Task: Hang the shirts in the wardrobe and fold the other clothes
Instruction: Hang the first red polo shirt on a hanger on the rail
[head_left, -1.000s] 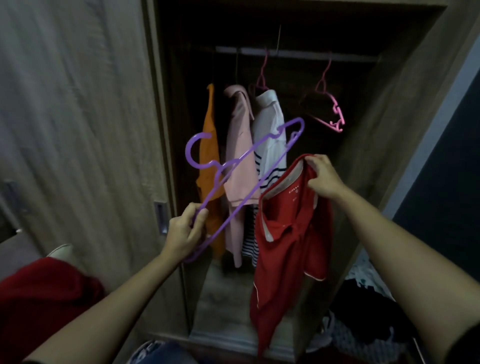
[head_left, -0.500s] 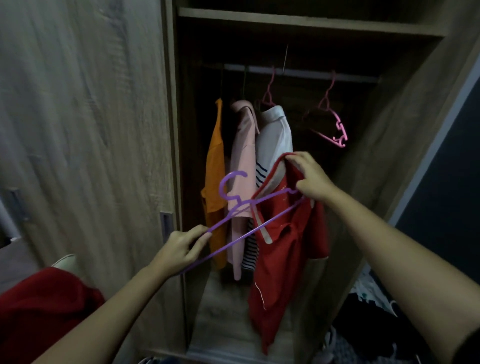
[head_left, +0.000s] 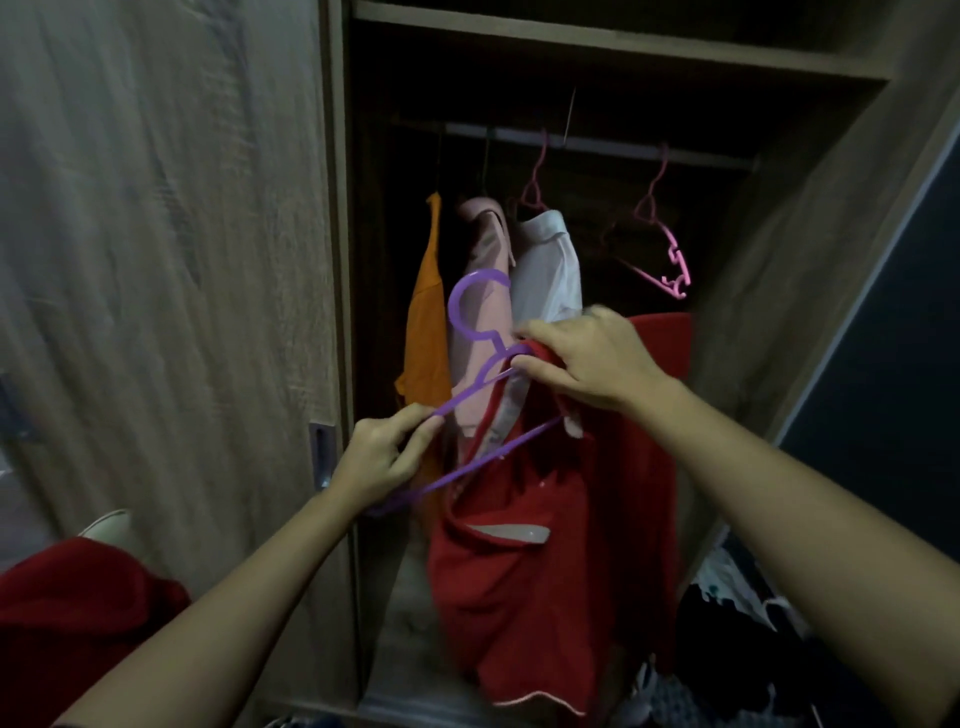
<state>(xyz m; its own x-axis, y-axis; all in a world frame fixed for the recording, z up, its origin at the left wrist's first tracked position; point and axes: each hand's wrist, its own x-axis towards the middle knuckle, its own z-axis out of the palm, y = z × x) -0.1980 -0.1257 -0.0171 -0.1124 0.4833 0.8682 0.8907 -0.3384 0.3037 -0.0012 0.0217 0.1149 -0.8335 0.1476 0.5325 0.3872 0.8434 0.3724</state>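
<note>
Here the left hand (head_left: 382, 457) pinches the near end of the purple hanger (head_left: 488, 460), its fingers (head_left: 415, 421) closed narrow on the thin upper arm. That grip tilts the hanger, hook up and far, and aims its other end into the red shirt (head_left: 545, 571). The right hand (head_left: 587, 364) holds the shirt at the collar, fingers (head_left: 540, 371) curled round the fabric just where the hanger's shoulder goes in. Lifting the collar there probably keeps the neck open so the hanger can slide in while the body of the shirt hangs loose below.

The red shirt is held up in front of the open wardrobe (head_left: 779, 312), about its middle, and is not yet on the rail (head_left: 597, 145). On the left part of the rail hang an orange shirt (head_left: 428, 322), a pink shirt (head_left: 483, 312) and a white shirt (head_left: 545, 265), close together. To the right of them hangs a bare pink hanger (head_left: 667, 265), so the free room is likely on that side.

A heap of clothes (head_left: 737, 623) lies low at the near right, and a red cloth (head_left: 78, 613) at the near left beside the door (head_left: 156, 260); these likely wait for folding.
</note>
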